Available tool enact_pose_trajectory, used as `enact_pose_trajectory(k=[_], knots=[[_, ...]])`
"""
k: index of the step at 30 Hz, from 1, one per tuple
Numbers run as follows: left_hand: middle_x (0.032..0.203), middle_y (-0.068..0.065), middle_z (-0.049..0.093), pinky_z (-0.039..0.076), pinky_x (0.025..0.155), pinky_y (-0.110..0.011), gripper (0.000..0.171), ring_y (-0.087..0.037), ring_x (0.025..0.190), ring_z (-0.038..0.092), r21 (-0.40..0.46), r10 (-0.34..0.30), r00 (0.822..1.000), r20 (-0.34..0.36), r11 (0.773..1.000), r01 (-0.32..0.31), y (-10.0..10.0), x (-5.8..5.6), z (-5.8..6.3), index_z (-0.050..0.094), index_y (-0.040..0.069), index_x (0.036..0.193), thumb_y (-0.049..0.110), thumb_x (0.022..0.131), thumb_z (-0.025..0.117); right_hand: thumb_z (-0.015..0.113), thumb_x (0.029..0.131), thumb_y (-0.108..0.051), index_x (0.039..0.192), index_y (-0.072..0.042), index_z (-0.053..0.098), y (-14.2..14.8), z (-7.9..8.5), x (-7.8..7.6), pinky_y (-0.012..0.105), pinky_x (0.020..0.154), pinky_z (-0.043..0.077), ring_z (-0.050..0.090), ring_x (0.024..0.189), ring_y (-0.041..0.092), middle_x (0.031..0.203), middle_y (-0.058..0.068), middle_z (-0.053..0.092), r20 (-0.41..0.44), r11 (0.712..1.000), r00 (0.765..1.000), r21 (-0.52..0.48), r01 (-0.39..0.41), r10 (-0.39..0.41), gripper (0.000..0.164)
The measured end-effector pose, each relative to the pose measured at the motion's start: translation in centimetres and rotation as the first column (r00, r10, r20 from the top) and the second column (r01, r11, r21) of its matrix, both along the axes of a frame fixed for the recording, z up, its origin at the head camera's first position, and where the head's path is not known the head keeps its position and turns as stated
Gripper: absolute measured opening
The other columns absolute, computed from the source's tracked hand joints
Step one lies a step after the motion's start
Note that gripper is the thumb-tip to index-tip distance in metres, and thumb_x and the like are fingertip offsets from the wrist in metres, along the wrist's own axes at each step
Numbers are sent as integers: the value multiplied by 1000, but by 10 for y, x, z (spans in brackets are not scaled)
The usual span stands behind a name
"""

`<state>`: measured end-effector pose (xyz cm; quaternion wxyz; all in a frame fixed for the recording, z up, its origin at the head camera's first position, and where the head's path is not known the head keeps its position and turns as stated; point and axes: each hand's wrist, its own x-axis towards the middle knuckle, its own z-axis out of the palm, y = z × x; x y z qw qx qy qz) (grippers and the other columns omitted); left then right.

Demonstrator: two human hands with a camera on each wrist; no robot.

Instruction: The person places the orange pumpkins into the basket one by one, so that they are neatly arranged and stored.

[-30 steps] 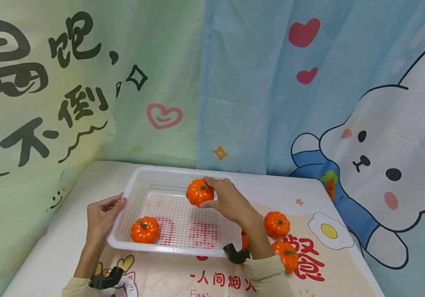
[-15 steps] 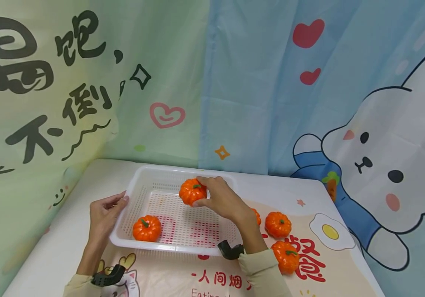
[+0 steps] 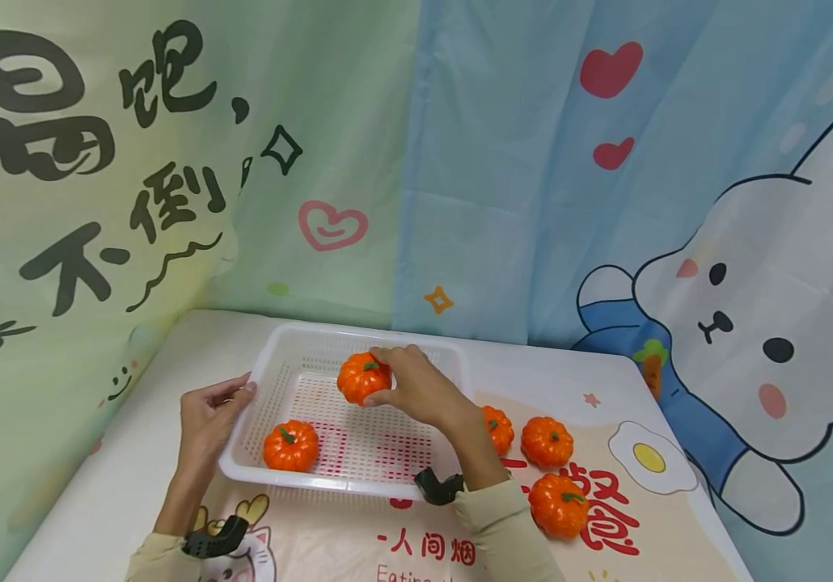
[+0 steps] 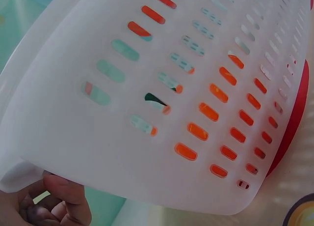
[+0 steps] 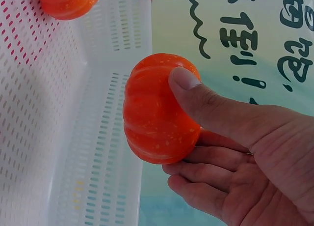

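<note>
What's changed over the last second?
The right hand carried the held pumpkin leftward over the basket, exposing more of one table pumpkin. Nothing newly gripped or released. The left hand kept hold of the basket; the inside pumpkin and other table pumpkins stayed put.

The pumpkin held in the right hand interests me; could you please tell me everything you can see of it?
The pumpkin is squat and bright orange, with rounded ribs and a glossy, plastic-looking surface; the right wrist view shows small pale flecks. In the head view, a short green stem lies on its upper side. The right hand grips it between thumb and fingers, the only contact visible. It appears raised over the inside of the white basket.
</note>
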<state>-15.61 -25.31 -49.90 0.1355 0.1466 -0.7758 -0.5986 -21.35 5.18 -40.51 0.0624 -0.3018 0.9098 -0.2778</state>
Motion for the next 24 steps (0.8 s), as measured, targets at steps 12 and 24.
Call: enact_pose_trajectory(k=[12,24], knots=[[125,-28,78,62,67,-17,36,-1,75,68,27,8,1000,-25,1000,-8,-3,-3,-2,76,-3,133,19,104,76,91,91,-27,149,0,63,-15,-4,-5,52,113,51,60,121,33,135,12,74,8,999,1000,34,-18,18,70],[136,-30,73,62,71,-16,38,-1,78,68,20,-7,1000,-13,1000,7,-1,-1,-1,74,-1,137,22,107,73,91,91,-24,148,0,64,-29,-9,-11,49,115,52,59,126,34,137,14,72,21,998,999,54,-40,39,68]])
